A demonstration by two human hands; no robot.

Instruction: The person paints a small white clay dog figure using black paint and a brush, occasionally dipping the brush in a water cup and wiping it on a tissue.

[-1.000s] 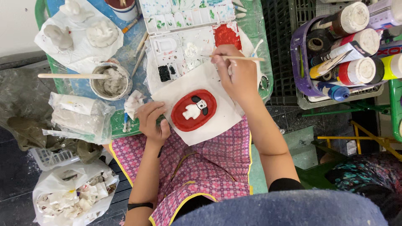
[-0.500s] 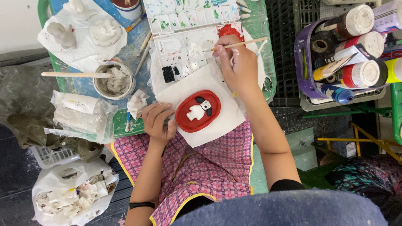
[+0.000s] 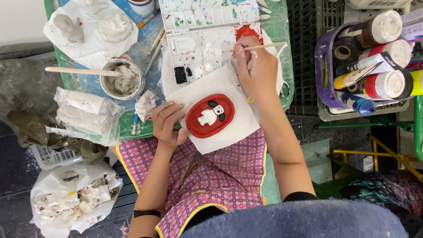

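A red oval plaque point(image 3: 210, 116) with a white dog figure and black ears lies on a white paper sheet point(image 3: 238, 128) at the table's near edge. My left hand point(image 3: 168, 123) rests on the sheet's left edge, fingers curled, beside the plaque. My right hand point(image 3: 257, 66) holds a thin wooden paintbrush point(image 3: 260, 45) over a white paint palette point(image 3: 198, 48), its tip pointing left toward the wells. The palette has black paint at its lower left and red at its upper right.
A bowl of grey plaster point(image 3: 122, 80) with a wooden stick point(image 3: 79, 70) sits left of the palette. White plaster figures point(image 3: 113, 26) lie on paper at the far left. A purple basket of paint bottles point(image 3: 374, 66) stands to the right. Plastic bags point(image 3: 70, 198) lie on the floor.
My right hand with the brush has shifted a little toward the palette's middle. My left hand stays on the paper; the camera view drifted slightly.
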